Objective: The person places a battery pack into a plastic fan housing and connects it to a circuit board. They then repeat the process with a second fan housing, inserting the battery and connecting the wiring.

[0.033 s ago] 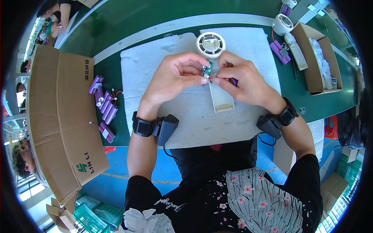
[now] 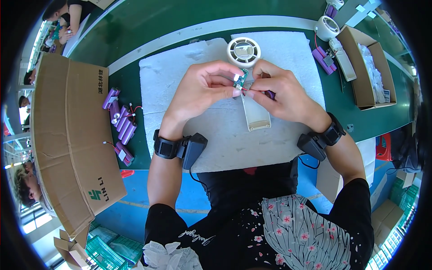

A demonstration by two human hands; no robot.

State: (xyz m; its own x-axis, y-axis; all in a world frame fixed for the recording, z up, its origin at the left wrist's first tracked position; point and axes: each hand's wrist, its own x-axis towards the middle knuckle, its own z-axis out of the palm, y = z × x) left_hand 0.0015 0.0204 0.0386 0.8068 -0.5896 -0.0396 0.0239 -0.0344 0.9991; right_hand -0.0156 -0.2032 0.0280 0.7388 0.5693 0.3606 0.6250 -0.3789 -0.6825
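Note:
Between the thumb and fingers of my left hand (image 2: 200, 87) is a small green circuit board (image 2: 240, 80), tilted above the pad. Close against it, my right hand (image 2: 283, 92) is closed, its thumb and forefinger pinching a thin red wire (image 2: 245, 89) at the board's lower edge. A dark purple thing (image 2: 270, 94) shows under the right fingers; most of it is hidden. Below both hands a cream plastic handle shell (image 2: 257, 118) lies on the pad, its upper part covered by the hands. Just beyond stands a round cream housing with a spoked ring (image 2: 243, 52).
A white foam pad (image 2: 216, 144) covers the middle of the green table. Purple battery packs (image 2: 126, 128) with wires lie at left beside a large cardboard box (image 2: 74, 135). At right are another purple battery pack (image 2: 325, 60), a cream housing (image 2: 327, 28) and an open carton (image 2: 380, 101).

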